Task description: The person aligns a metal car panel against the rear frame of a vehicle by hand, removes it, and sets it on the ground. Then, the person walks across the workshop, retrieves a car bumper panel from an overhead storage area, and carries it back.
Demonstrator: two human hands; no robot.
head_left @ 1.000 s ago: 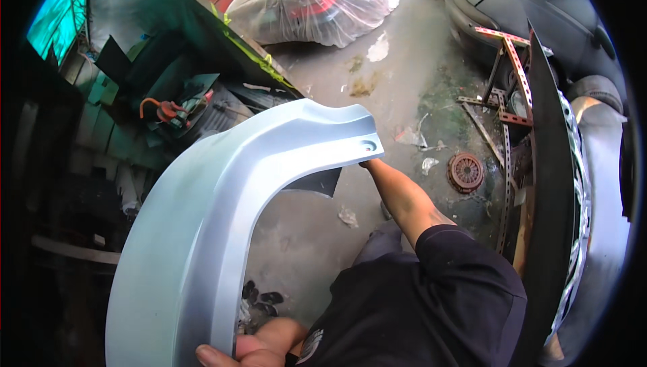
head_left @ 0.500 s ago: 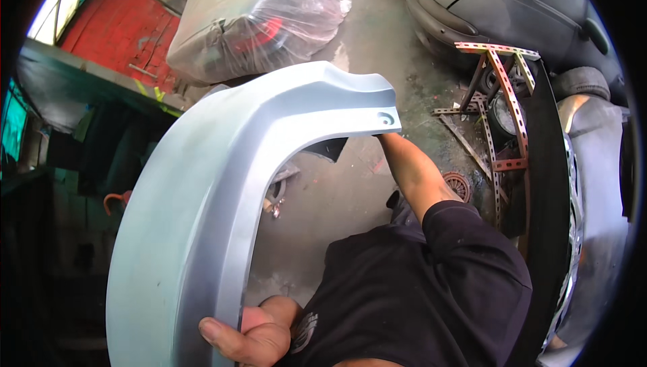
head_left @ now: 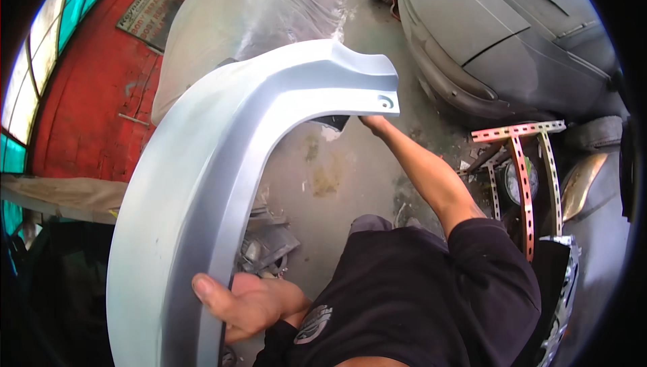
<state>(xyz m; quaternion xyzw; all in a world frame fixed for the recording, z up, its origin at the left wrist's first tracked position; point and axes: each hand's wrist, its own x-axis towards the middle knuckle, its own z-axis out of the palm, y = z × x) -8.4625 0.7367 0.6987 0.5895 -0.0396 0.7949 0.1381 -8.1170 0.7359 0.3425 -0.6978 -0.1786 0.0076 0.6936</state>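
Note:
A large silver-grey car fender (head_left: pixel 222 144) with a curved arch fills the left and middle of the view, held up in front of my body. My left hand (head_left: pixel 246 305) grips its inner edge low down, thumb pressed on the outer face and the fingers partly out of sight behind. My right arm reaches out to the panel's far end, where a flange has a small hole. There my right hand (head_left: pixel 371 121) holds on from underneath, its fingers mostly hidden by the panel.
A plastic-covered vehicle (head_left: pixel 229 16) stands beyond the fender, near a red panel (head_left: pixel 87 97). Far right is a dusty grey car (head_left: pixel 465 37). Closer on the right are a perforated metal stand (head_left: pixel 520 185) and a tyre (head_left: pixel 593 133). Scrap parts (head_left: pixel 269 239) lie on the floor.
My view has swung, so the covered vehicle, red panel, grey car and metal stand sit differently in it. The fender stays in both hands, its far end slightly higher in the picture.

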